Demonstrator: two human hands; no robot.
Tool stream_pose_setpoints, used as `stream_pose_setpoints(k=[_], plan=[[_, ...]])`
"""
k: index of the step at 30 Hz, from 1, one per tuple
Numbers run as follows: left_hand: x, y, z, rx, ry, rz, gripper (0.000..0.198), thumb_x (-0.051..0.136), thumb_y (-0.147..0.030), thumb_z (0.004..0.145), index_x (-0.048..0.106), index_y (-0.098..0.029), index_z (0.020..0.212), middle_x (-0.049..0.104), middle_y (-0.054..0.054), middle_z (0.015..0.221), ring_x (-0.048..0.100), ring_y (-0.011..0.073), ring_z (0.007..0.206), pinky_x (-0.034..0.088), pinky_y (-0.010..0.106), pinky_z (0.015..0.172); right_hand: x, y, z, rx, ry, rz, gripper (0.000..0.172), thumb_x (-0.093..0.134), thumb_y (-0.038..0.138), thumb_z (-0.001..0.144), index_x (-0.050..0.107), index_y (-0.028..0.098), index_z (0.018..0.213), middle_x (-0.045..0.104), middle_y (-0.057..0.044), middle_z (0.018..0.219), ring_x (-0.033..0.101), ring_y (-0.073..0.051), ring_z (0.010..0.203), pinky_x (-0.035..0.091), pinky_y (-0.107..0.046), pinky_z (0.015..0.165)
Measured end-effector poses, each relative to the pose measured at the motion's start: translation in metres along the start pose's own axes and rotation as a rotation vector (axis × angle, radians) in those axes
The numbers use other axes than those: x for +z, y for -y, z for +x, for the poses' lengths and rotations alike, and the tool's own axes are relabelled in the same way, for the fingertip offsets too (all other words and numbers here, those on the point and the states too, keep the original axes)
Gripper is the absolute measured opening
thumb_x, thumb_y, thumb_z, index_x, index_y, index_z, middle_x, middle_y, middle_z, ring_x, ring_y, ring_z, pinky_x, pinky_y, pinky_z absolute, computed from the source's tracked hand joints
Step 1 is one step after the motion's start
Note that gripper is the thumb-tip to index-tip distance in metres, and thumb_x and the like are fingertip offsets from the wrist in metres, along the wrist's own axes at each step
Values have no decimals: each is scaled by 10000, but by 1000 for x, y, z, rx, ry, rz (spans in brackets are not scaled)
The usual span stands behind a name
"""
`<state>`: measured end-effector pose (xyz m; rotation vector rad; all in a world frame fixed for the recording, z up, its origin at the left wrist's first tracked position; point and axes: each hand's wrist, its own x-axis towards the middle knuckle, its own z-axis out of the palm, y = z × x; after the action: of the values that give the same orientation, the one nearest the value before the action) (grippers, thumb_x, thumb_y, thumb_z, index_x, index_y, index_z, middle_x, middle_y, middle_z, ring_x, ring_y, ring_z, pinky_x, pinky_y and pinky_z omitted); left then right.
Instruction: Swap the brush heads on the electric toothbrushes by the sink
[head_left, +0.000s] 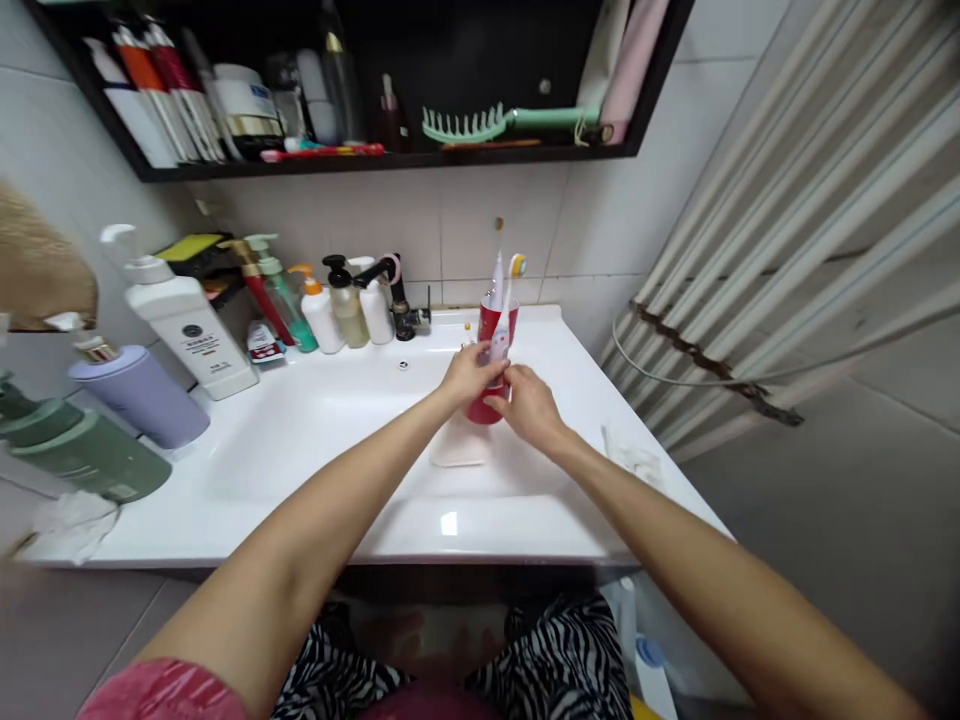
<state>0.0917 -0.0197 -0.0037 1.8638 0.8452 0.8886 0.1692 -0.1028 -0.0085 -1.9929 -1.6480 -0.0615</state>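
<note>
Both of my hands meet at the right side of the white sink [322, 430], around a red cup [486, 409]. My left hand [471, 373] has its fingers closed at the pale electric toothbrush [499, 345], whose yellow-and-white head points up. My right hand [529, 405] curls against the right side of the red cup, its thumb on the front. Another red cup [489, 318] stands just behind, with a second white toothbrush [496, 285] upright at it. Where the fingers overlap, the exact grip is partly hidden.
A black faucet [405, 310] stands at the sink's back edge, with pump bottles [349, 305] to its left. Larger bottles [196, 335] line the left side. A dark shelf [390, 165] hangs above. White pipes [750, 190] and crumpled tissue [632, 458] are at the right.
</note>
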Motion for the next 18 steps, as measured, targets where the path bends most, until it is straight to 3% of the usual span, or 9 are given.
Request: stream_pose_setpoints(k=[4,7,12,15,18], plan=[[-12,14,-11,-11,-9,-101,148,542,-259,541,527,-128,609,499,-23,541,440,84,546,363,213,560,20,12,-4,-34,44,16,163,502,227,604,452,169,749,462,-40,803,470,-138,715,355,-247,599],[-26,12,-14,-3,-80,-217,155,544,-260,537,510,-137,625,487,-41,544,428,67,543,355,189,546,33,16,-3,-12,62,2,129,498,233,609,447,173,711,454,-31,785,470,-129,681,348,-239,573],[-59,-9,-18,7,-227,-434,240,516,-343,562,470,-148,694,502,-26,639,445,65,596,354,179,562,48,19,-1,15,56,-7,108,498,224,606,440,177,685,453,-35,785,468,-127,647,336,-234,547],[-71,-13,-34,-27,-260,-525,292,514,-400,551,463,-146,686,500,-18,610,449,67,547,356,192,530,54,18,-2,10,25,-7,93,487,225,609,443,180,678,456,-38,782,473,-130,640,336,-238,540],[-72,-7,-55,-74,-260,-590,311,525,-423,536,464,-137,641,491,-18,548,428,60,474,338,191,481,58,17,-2,29,18,5,90,485,223,601,456,180,674,468,-43,773,484,-142,640,346,-255,540]])
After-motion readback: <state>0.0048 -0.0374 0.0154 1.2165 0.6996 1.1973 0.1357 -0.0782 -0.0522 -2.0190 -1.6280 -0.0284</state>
